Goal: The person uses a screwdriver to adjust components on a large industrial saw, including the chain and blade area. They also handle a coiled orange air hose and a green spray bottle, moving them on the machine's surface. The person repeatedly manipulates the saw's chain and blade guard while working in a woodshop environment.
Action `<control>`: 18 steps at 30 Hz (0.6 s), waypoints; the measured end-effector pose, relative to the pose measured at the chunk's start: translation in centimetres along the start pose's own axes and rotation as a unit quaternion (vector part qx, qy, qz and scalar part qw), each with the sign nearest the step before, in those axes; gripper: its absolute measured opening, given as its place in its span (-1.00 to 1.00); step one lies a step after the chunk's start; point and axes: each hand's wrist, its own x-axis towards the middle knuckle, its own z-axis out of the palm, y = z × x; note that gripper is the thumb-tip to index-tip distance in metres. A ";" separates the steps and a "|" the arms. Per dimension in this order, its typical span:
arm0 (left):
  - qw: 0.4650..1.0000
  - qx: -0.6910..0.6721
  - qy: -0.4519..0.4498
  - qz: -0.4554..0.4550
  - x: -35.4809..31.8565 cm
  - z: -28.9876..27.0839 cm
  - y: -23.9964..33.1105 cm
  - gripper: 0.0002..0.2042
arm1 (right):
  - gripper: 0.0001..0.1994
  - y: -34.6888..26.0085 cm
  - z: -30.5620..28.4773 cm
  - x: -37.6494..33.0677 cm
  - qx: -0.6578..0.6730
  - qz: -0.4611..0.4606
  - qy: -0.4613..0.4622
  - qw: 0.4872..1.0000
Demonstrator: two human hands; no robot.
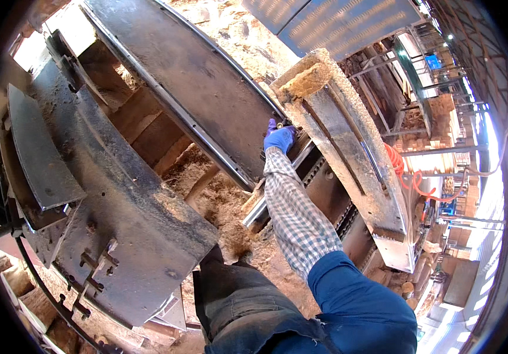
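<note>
Sawdust coats nearly everything we see in this sawmill shed: the ground at centre, the big dark steel plate (207, 76) running from top centre down toward the middle, and the curved guard (130, 236) filling the lower left. Our one visible hand (279, 138), in a blue glove at the end of a checked sleeve (295, 212), reaches up to centre frame, where the plate's lower edge meets the sawdust-caked beam (348, 153) slanting down to the right. Which hand it is we cannot say for sure; the arm comes up from the lower right beside our blue trouser leg (360, 307), so we take it for the right, and the other hand is out of view. The fingers curl over something small and dark at that junction, but we cannot tell how far they close or what they grip. A bright rail (277, 189) runs under the forearm, along the plate's rim. To our judgement, the chief risk is a pinch: the hand sits in a narrow gap between two heavy steel edges, and any shift of plate or beam would trap it. Loose sawdust underfoot could also let a boot (212, 259) slip toward the trough. Open room lies only back along the arm, toward lower centre; left is blocked by the guard, right by the beam and an orange hose (404, 174) coiled beyond it.
</note>
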 end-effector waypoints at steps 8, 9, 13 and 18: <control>0.998 0.014 -0.008 -0.062 -0.5 0.6 2.7 -0.73 | -0.20 -1.0 -1.4 -0.4 0.059 0.046 -0.007 0.997; 0.998 0.021 -0.007 -0.061 -0.5 0.7 3.1 -0.74 | -0.20 -0.9 -1.4 -0.3 0.066 0.047 -0.010 0.997; 0.999 0.024 -0.014 -0.042 -0.4 0.6 3.5 -0.77 | -0.29 -0.5 -0.8 0.3 0.161 0.044 0.038 0.985; 1.000 0.018 -0.019 -0.006 -0.1 0.3 1.7 -0.77 | -0.27 0.0 -0.4 1.6 0.198 0.057 0.034 0.978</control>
